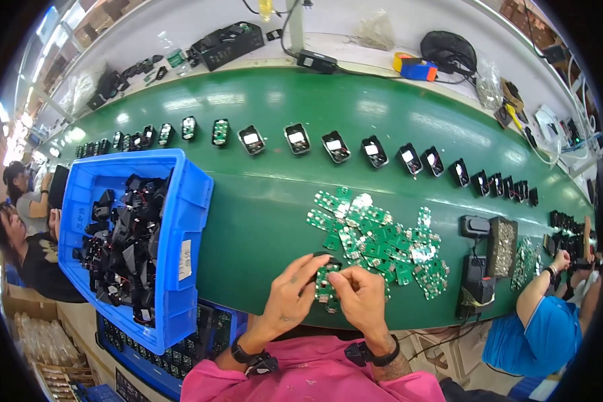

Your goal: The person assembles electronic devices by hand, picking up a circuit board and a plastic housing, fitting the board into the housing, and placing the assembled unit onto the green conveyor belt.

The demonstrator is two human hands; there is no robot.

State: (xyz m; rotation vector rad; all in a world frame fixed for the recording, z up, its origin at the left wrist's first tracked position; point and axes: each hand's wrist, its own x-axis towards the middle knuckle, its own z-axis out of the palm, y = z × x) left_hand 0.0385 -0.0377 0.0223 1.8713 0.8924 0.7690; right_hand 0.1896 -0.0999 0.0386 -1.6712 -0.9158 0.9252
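Note:
My left hand (291,291) and my right hand (362,298) meet at the near edge of the green conveyor belt (261,221). Between them they hold a small black plastic housing with a green circuit board (325,281) set in it. Left fingers curl over the housing's top; the right thumb and fingers pinch the board's lower end. Just beyond the hands lies a loose pile of green circuit boards (375,238).
A blue bin (184,221) of black housings stands at my left. A row of black housings (335,146) runs along the belt's middle. At the right are a black device (477,281), a tray of small parts (502,246) and a co-worker in blue (529,321). Two people sit at far left.

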